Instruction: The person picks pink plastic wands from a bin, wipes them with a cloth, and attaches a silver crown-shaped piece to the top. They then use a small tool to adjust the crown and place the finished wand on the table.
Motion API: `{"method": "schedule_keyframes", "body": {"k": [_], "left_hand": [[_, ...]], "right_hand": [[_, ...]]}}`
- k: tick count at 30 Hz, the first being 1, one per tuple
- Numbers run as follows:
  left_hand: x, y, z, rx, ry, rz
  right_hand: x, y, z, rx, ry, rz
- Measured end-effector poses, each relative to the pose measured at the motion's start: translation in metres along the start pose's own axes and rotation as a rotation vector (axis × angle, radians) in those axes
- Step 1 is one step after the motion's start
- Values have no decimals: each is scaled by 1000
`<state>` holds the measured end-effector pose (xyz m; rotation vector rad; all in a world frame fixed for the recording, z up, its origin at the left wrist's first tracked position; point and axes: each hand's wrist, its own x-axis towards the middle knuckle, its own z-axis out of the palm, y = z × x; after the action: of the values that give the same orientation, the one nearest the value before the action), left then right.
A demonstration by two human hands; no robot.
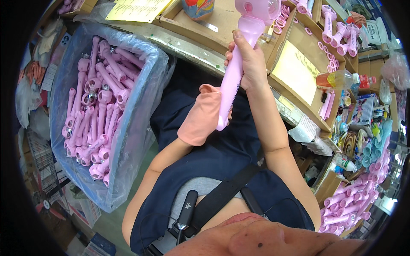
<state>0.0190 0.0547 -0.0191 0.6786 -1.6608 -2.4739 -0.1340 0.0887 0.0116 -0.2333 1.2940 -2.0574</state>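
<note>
A long pink plastic wand (pixel 232 87) slants in front of my body, its round, hollow translucent head (pixel 258 10) at the top edge of view. My right hand (pixel 252 64) is closed around the neck below that head, thumb along the front. Lower down, my left hand (pixel 230 114) grips the wand near its narrow tail end through a peach-coloured cloth (pixel 198 119). The cloth covers most of that hand, so only some fingertips show past the handle. The wand's tip sticks out below the cloth.
On the left stands a bin lined with blue plastic (pixel 147 91), holding several similar pink wands (pixel 92 121). Cardboard trays (pixel 279 70) with pink rings, a yellow sheet (pixel 297 66) and a drink bottle (pixel 337 80) are on the bench. More pink parts (pixel 348 205) pile up at lower right.
</note>
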Motion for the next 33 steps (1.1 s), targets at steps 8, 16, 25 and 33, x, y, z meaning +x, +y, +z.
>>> {"method": "schedule_keyframes", "body": {"k": [8,16,25,33], "left_hand": [[-13,15,2,-620,-351,-343],[2,1,-7,-269,-373,-114],[36,27,-54,-999,-153,133],[21,38,-31,-744,146,429]], "right_hand": [[16,8,-24,622,-380,187],[9,2,-35,851,-421,262],[-63,15,-29,-352,-463,491],[-52,46,-38,-201,-384,223]]}}
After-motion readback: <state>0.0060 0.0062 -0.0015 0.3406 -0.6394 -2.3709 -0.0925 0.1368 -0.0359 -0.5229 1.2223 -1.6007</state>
